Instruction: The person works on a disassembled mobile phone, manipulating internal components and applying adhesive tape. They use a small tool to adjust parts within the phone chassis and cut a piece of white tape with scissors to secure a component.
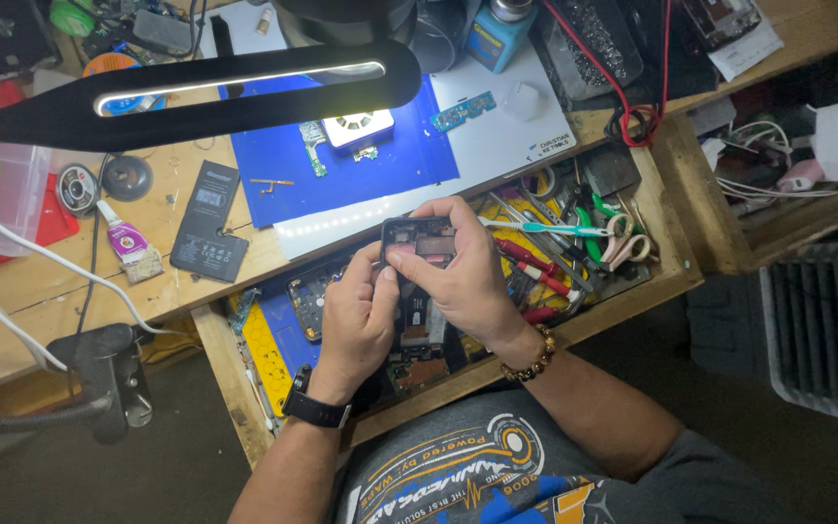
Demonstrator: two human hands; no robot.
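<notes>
Phone frame (417,243), black and opened, gripped in both hands above an open drawer (666,262) of the wooden desk (12,320). Left hand (356,315), with a black watch (317,409) on the wrist, curled around the frame's left edge, thumb pressed onto the pinkish part inside. Right hand (463,272), with a brown bead bracelet (532,361) at the wrist, wrapped over the frame's right side and top, fingers (438,208) hooked over the upper rim, thumb laid across the inner face beside the left thumb. Both sets of fingers pinching the frame.

Directly under the hands, in the drawer: another stripped phone body (307,296) and a yellow mat (262,354) to the left. To the right in the same drawer: a toothbrush (550,228) with a teal and white handle, red-handled screwdrivers (540,272), green-handled scissors (594,218), pink-handled scissors (628,243).

Farther off, on the desk top: a flat black battery (210,221), a small glue tube (126,241), and a blue work mat (341,155) carrying a green circuit board (314,147) and a small white fan unit (359,126). Over the mat, a black lamp head (206,92) with a lit strip. Beyond, a white mat (511,136) with a teal board strip (463,110), a blue bottle (499,34), and a red cable (623,87) looping toward the far right edge.
</notes>
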